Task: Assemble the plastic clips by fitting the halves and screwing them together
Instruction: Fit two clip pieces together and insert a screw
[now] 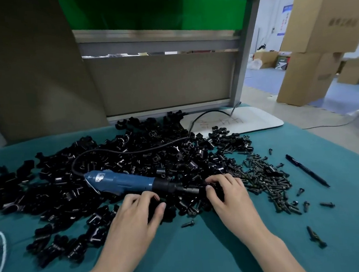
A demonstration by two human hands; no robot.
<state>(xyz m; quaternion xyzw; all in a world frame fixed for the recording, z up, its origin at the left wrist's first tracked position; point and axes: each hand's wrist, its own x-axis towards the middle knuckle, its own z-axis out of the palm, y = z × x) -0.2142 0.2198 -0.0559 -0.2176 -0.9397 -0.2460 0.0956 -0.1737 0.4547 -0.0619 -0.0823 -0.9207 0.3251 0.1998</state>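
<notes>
Across the middle and left of the teal surface (182, 252) spreads a wide heap of black plastic clip halves (62, 199), reaching from the near left edge back to the grey partition panel (160, 82) at the far edge. On top of the heap lies a blue electric screwdriver (122, 182), on its side with the black nose pointing toward the right edge. Its black cable (133, 150) loops over the heap toward the far right corner. Just right of the heap, and touching it, is a looser pile of dark screws (266, 178), with a few strays scattered toward the near right edge.

The left hand (133, 215) sits at the near side of the heap, just below the screwdriver's nose. Its fingers and thumb are curled round a single clip half (153, 210). The right hand (229, 194) rests where heap and screws meet, with its fingers bent down into the black parts and the thumb pressed against them. Whether it actually grips one I cannot tell. The two hands are near each other but apart.

A black pen (307, 170) lies at a slant beside the screws toward the right edge. A white board (247, 118) with faint writing lies flat at the far right corner. A white cord (2, 254) curves along the near left edge. Cardboard boxes (310, 73) stand stacked on the floor beyond the right edge.
</notes>
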